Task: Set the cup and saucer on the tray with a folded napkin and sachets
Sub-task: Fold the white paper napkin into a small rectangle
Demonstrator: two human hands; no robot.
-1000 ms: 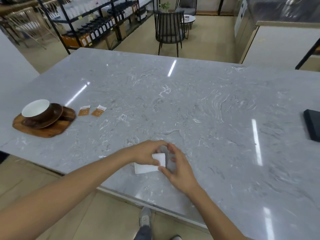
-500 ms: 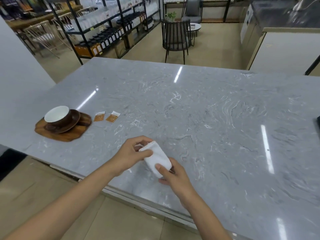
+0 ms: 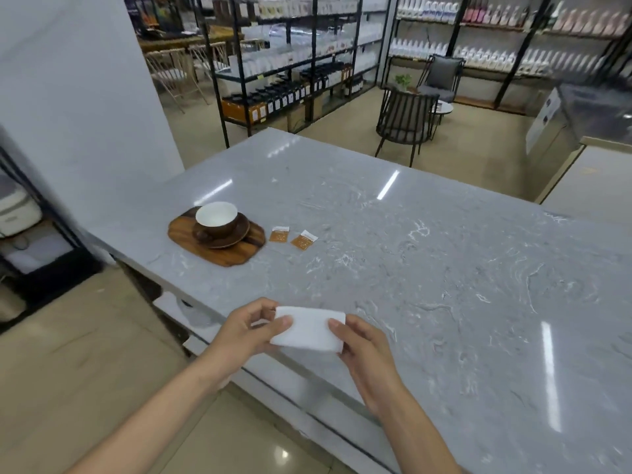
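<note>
Holding the folded napkin (image 3: 309, 333) pinched between left hand (image 3: 244, 331) and right hand (image 3: 367, 347), the person has cup (image 3: 216, 218) and saucer (image 3: 222, 232) on the tray (image 3: 219, 248) up-left of them, while sachets (image 3: 292, 237) lie beside it, unplaced.

Open bench (image 3: 444, 268) lies between the hands and the tray (image 3: 219, 251); two sachets (image 3: 290, 237) sit just right of it.
</note>
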